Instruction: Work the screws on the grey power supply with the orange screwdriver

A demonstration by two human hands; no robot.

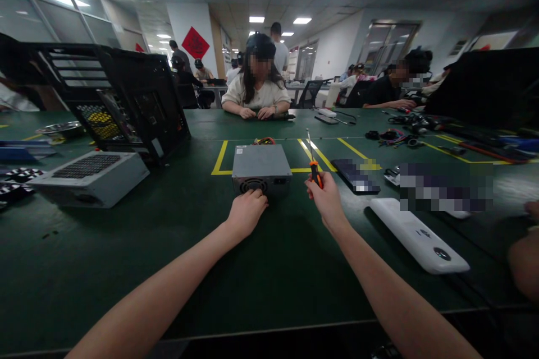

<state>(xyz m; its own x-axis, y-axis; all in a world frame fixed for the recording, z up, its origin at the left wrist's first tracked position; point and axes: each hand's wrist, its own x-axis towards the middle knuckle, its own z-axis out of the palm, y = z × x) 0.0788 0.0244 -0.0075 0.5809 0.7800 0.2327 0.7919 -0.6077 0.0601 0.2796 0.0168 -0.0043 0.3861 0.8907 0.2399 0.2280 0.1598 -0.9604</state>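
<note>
A grey computer power supply [261, 161] lies flat on the green table, its round fan grille and power socket facing me and coloured wires behind it. Against its near face, at the fan grille, my left hand [248, 212] is closed with curled fingers; the fingertips are partly hidden. To the right of the box, my right hand [326, 197] grips the orange and black handle of a screwdriver [314, 171]. The screwdriver's metal shaft points up and away, apart from the power supply.
On the left stand a second power supply [122, 179] and an open black computer case [147, 106]. A dark phone [356, 175] and a white power bank-like device [416, 234] lie at right. Cables [393, 137] are further back. A person [257, 87] sits opposite.
</note>
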